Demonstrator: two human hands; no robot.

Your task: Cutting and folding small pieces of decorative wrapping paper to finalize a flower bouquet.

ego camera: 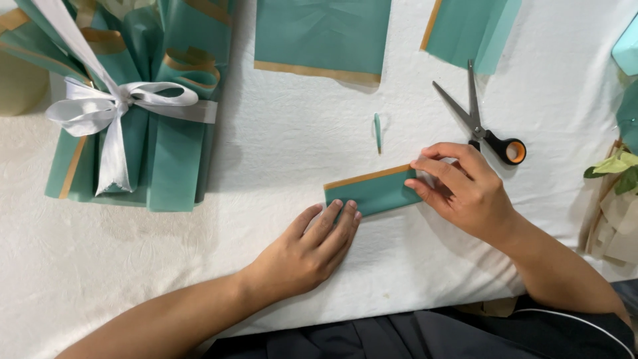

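Note:
A small folded strip of teal paper with a tan edge (372,191) lies on the white cloth in front of me. My left hand (307,249) rests flat, its fingertips pressing the strip's lower left edge. My right hand (463,189) pinches the strip's right end with fingers and thumb. A thin teal paper sliver (377,131) lies just beyond the strip.
Scissors with black and orange handles (480,123) lie open beside my right hand. A teal wrapped bouquet with a white ribbon bow (126,103) sits at the left. Teal paper sheets (320,36) (472,30) lie at the far edge. Leaves and paper scraps (615,199) are at right.

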